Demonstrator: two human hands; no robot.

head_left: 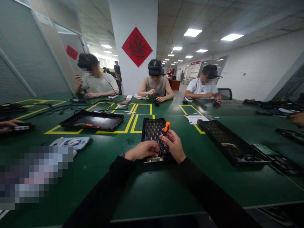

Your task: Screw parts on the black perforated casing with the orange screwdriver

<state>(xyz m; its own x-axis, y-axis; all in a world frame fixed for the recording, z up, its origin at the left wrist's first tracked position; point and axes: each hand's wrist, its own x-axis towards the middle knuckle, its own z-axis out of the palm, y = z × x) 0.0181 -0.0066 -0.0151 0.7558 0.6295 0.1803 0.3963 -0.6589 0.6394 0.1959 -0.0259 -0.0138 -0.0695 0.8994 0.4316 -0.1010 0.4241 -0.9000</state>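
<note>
Two hands: both work over the near end of the black slotted tray (154,133), the landmark for all that follows.
Left hand (140,150): rests on the tray's near left corner, fingers curled and pressed down against it; whether they pinch a small part cannot be told.
Right hand (174,144): at the tray's near right, fingers closed around the orange-handled screwdriver (166,128), handle up, tip pointing down into the tray.
Bench (147,186): green, carrying the tray just beyond the black sleeves.
Risk: the tip looks steeply angled, so it may slip off a screw head and gouge the tray or jab the left fingers close beside it; a loosened screw could drop into the slots.
Left of tray: a shallow black tray (92,120) inside yellow floor-tape lines.
Right of tray: a long black tray (231,142), well apart.
Beyond tray: three seated people (155,85) at the bench's far side, their hands busy with their own things.
</note>
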